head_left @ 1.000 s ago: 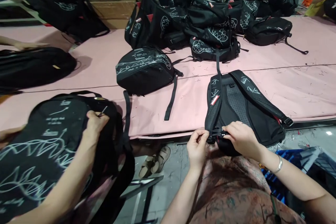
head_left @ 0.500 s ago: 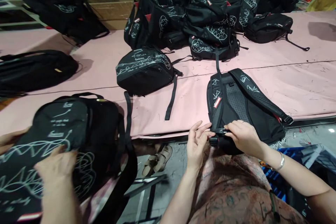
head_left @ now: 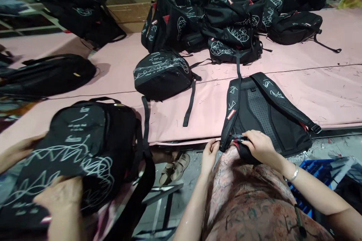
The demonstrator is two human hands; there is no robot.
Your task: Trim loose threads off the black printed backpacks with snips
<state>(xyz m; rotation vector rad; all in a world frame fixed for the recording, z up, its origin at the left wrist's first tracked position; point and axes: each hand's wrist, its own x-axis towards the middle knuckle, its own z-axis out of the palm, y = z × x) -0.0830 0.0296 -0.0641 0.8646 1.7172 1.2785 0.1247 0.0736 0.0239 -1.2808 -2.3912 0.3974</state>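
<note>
A black backpack (head_left: 261,111) lies on the near edge of the pink-covered table, padded back panel and shoulder straps facing up. My left hand (head_left: 209,154) is closed at the lower end of its left shoulder strap (head_left: 231,115), fingertips pinching the strap end by the buckle. My right hand (head_left: 261,146) is closed around small black thread snips (head_left: 238,138), whose tip points left, close to that strap end. A red edge shows just below the snips. My right fingers partly hide the snips and the bag's lower left corner.
At left, a co-worker's hands (head_left: 63,196) rest on another black backpack (head_left: 82,128) with white scribble print. More black bags (head_left: 162,75) stand on the pink table (head_left: 169,120), strewn with thread ends. A blue crate (head_left: 308,169) sits low at right.
My left hand has lowered from its spread-finger pose and now pinches the strap end, which has shifted down and left. The snips stay in my right hand. The view has turned slightly left.
</note>
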